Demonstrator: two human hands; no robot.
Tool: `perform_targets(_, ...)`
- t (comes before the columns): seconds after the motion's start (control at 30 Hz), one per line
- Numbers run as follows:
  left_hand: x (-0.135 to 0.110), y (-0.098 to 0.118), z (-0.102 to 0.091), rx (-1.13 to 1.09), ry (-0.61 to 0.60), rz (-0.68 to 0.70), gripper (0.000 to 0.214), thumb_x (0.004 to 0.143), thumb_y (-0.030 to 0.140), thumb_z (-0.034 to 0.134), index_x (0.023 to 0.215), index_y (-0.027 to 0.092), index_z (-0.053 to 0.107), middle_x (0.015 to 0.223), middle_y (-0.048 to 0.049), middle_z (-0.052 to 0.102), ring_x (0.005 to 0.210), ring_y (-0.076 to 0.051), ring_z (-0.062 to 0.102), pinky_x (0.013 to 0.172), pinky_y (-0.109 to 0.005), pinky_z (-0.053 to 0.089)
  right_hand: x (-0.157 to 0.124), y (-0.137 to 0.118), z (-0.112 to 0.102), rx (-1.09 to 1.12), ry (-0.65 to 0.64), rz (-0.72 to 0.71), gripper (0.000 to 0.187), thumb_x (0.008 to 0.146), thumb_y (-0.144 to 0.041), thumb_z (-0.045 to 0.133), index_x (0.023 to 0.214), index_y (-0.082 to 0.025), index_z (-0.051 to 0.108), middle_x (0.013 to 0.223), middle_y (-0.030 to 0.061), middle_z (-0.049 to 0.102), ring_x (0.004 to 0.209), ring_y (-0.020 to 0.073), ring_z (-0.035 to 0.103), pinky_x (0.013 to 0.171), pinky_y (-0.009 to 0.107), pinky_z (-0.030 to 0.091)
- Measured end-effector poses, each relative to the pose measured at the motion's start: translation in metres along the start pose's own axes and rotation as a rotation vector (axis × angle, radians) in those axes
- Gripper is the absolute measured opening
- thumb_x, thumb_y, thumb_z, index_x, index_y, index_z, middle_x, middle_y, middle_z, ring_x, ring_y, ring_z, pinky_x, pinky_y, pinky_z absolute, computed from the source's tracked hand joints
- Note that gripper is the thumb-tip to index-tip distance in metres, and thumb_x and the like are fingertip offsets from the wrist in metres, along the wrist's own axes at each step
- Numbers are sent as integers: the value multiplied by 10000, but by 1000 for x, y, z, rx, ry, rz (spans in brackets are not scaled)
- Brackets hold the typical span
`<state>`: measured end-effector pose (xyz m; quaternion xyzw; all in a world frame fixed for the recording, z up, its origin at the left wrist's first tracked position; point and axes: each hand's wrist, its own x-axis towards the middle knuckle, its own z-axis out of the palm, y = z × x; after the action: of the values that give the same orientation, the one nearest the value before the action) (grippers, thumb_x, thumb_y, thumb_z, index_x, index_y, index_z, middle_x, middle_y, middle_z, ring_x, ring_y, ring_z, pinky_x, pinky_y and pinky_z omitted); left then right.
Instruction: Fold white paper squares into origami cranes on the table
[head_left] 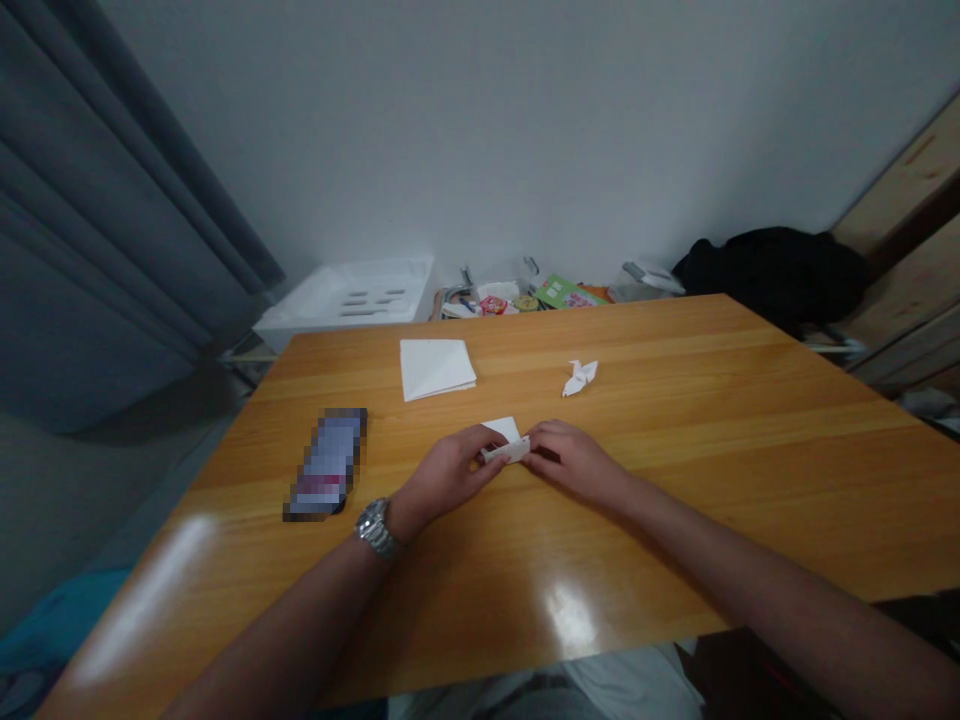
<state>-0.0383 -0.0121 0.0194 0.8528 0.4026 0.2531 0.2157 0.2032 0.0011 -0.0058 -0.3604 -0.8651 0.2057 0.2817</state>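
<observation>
Where two hands meet near the middle of one table (712, 410), one sheet (511, 452) of white paper is held between them, partly folded, with one raised strip along its near side. One left hand (452, 468) is clamped on the sheet's left end, thumb at the near side and fingers over the paper. One right hand (574, 458) is closed on the right end at the fingertips; the exact contact of each finger cannot be told. One watch (377, 527) with a metal band encircles the left wrist. Three other items rest on the tabletop, all apart from the hands: one stack (435, 368) of white paper, beyond the sheet and to its left, sheet count not readable; one folded paper bird (580, 378), beyond the right hand; and one phone (326, 465), left of the left hand, its screen pixelated. Past the far edge are one white tray (382, 290) at left, one green booklet (561, 292) near the centre, one clear box (646, 282) to its right, and one black cloth bundle (772, 270) at far right. Small items between tray and booklet are too small to count.
</observation>
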Motion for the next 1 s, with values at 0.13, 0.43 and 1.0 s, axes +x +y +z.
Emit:
perform_targets(0.13,2,-7,-1,15,56,29,240,952,377,594,1107,199,636,1083,-70,669,979,-204,648,889,-345,528,6,2,-4,1,-66,34,101,936,-209,628,856,-175,680,902,64,663,870,199,613,785,320,491)
perform_targets(0.43,5,-26,8,116,108,18,294,933,399,625,1129,182,656,1185,-107,658,1095,-250,624,993,-423,505,13,9,-2,-10,-46,102,115,902,-194,646,792,-169,674,913,67,632,862,197,602,775,323,492)
perform_targets(1.0,12,-27,16,268,140,-101,373,891,371,689,1205,180,626,1109,-97,612,1049,-267,579,945,-441,478,12,2,11,-63,162,283,132,881,-255,681,808,-199,586,866,32,571,808,196,579,729,321,468)
